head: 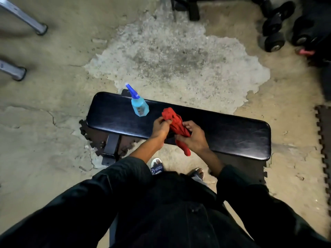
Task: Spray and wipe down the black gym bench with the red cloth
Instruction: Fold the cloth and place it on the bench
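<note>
Bench legs of grey metal (26, 20) far left on the concrete floor (53, 97), off-task. Black gym bench (223, 136) runs across mid-frame – its padded tabletop carries the spray bottle (139, 106), standing upright on the left half, apart from both hands. Risk, as a judgement: bottle sits near the far edge, so a wide wipe stroke or a trailing cloth end could knock it over or off; bunched cloth would also wipe patchily. Left hand (161, 127) closed around the upper part of the red cloth (174, 122), fingers curled in, wrist over the near edge of the pad. Right hand (194, 138) gripping the lower part of the same cloth – a tail hangs below it. Dumbbells (274, 33) far right, well apart.
</note>
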